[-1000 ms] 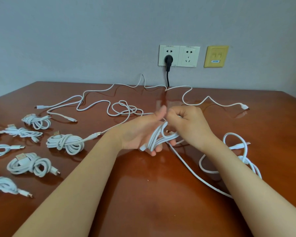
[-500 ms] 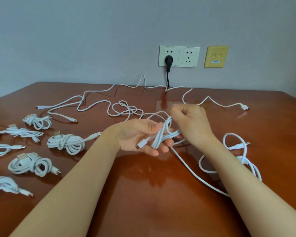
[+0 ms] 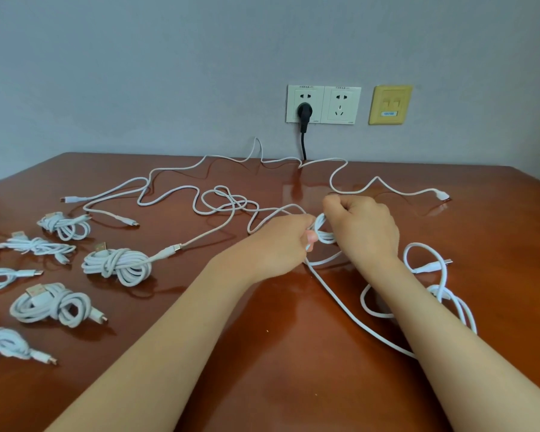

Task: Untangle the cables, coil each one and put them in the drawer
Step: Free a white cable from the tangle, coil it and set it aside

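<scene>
Since half a second ago the left hand (image 3: 281, 241) has rolled knuckles-up, gripping the white cable bundle (image 3: 323, 233) between both hands above the bench (image 3: 293, 353); the right hand (image 3: 363, 229), fingers curled, pinches its loop.

Honestly, not much can be read here. A thin line of tiny print is seen along the top edge of each half of the white double wall socket (image 3: 324, 104), up at about 12 o'clock, and a small mark is printed in each lower right corner. All of it is too small and blurred to be made out. On the yellow wall plate (image 3: 390, 104), just beside the socket toward 1 o'clock, a little pale blue label (image 3: 388, 113) is stuck low on the face. Dark characters are printed on it, but none can be deciphered.
</scene>
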The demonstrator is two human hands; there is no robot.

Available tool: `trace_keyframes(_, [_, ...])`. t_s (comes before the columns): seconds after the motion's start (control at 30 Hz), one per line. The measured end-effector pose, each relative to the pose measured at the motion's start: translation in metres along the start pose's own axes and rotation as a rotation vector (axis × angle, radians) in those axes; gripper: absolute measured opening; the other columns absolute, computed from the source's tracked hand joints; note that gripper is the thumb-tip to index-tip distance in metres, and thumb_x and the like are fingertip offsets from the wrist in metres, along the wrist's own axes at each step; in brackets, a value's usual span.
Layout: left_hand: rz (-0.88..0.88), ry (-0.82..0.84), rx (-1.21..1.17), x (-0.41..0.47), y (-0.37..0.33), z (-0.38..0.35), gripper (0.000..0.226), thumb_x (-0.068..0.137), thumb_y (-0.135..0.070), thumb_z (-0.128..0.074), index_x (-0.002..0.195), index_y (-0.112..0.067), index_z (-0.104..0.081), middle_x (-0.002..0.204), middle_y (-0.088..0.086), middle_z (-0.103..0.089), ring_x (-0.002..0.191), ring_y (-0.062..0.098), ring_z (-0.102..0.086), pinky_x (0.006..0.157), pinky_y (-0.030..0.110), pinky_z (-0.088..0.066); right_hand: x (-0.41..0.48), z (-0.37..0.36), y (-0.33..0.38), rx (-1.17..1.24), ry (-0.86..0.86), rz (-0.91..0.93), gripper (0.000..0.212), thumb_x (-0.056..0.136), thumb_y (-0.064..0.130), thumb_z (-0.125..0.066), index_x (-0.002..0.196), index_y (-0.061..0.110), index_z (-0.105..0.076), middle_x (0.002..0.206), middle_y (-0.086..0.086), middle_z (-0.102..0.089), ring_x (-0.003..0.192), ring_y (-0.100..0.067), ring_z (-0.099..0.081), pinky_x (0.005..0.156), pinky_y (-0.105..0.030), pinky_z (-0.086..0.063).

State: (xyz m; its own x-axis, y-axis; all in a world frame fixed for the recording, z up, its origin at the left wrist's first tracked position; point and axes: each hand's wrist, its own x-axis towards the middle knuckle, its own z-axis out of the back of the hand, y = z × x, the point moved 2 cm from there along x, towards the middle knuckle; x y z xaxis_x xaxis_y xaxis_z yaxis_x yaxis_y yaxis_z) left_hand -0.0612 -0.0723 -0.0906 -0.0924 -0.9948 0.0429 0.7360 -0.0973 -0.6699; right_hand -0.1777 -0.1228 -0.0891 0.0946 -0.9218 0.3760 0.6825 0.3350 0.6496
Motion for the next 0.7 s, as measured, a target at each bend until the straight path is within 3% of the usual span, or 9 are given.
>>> trace_keyframes(0.13, [-0.058, -0.047, -0.069, -0.003, -0.006, -0.003, 0.014, 0.099, -0.014, -0.041, 0.089, -0.012, -0.050, 0.075, -0.008, -0.050, 0.069, 0.007, -0.049, 0.059, 0.006, -0.036, 0.003, 0.002, -0.003, 0.004, -0.065, -0.062, 0.040, 0.088, 0.036, -0.041, 0.055, 0.015, -0.051, 0.067, -0.010, -0.053, 0.071, -0.032, -0.046, 0.057, -0.031, -0.027])
trace_keyframes(0.2, [-0.072, -0.077, -0.103, -0.003, -0.008, -0.003, 0.016, 0.098, -0.015, -0.044, 0.097, -0.006, -0.057, 0.079, -0.003, -0.054, 0.070, 0.008, -0.051, 0.058, 0.004, -0.036, 0.003, 0.002, -0.003, -0.015, -0.083, -0.083, 0.039, 0.090, 0.037, -0.039, 0.067, 0.015, -0.062, 0.074, -0.012, -0.057, 0.073, -0.032, -0.047, 0.061, -0.031, -0.029])
trace_keyframes(0.27, [-0.080, -0.097, -0.116, -0.003, -0.010, -0.005, 0.018, 0.098, -0.015, -0.044, 0.091, -0.006, -0.058, 0.077, -0.001, -0.054, 0.067, 0.005, -0.049, 0.056, 0.003, -0.037, 0.003, 0.003, -0.003, -0.041, -0.100, -0.096, 0.039, 0.091, 0.037, -0.037, 0.072, 0.016, -0.064, 0.077, -0.012, -0.058, 0.074, -0.031, -0.047, 0.063, -0.031, -0.030])
trace_keyframes(0.37, [-0.062, -0.164, -0.045, -0.004, -0.012, -0.012, 0.032, 0.099, -0.017, -0.042, 0.068, -0.018, -0.046, 0.065, -0.007, -0.047, 0.058, 0.005, -0.045, 0.054, 0.007, -0.035, 0.001, 0.002, -0.003, -0.077, -0.103, -0.103, 0.038, 0.091, 0.038, -0.037, 0.070, 0.018, -0.061, 0.075, -0.010, -0.055, 0.073, -0.031, -0.046, 0.063, -0.031, -0.029])
trace_keyframes(0.47, [-0.017, -0.245, -0.085, -0.004, -0.010, -0.014, 0.031, 0.097, -0.018, -0.043, 0.070, -0.006, -0.050, 0.064, 0.003, -0.047, 0.058, 0.014, -0.044, 0.050, 0.016, -0.031, 0.001, 0.001, -0.002, -0.103, -0.086, -0.087, 0.039, 0.092, 0.037, -0.037, 0.069, 0.015, -0.061, 0.068, -0.008, -0.051, 0.070, -0.030, -0.045, 0.056, -0.030, -0.026])
trace_keyframes(0.53, [0.006, -0.249, -0.146, -0.005, -0.010, -0.011, 0.030, 0.096, -0.017, -0.044, 0.076, 0.003, -0.053, 0.070, 0.010, -0.047, 0.064, 0.019, -0.047, 0.059, 0.025, -0.033, 0.001, 0.002, -0.001, -0.081, -0.055, -0.092, 0.041, 0.091, 0.036, -0.038, 0.063, 0.013, -0.056, 0.063, -0.006, -0.047, 0.068, -0.029, -0.043, 0.055, -0.030, -0.024])
trace_keyframes(0.7, [0.062, -0.216, -0.212, -0.002, -0.007, -0.004, 0.026, 0.092, -0.011, -0.046, 0.070, -0.001, -0.056, 0.058, 0.001, -0.044, 0.053, 0.011, -0.042, 0.060, 0.024, -0.033, 0.005, 0.006, -0.001, -0.004, 0.075, -0.084, 0.051, 0.091, 0.043, -0.039, 0.050, 0.013, -0.047, 0.064, -0.006, -0.053, 0.074, -0.030, -0.049, 0.061, -0.032, -0.032])
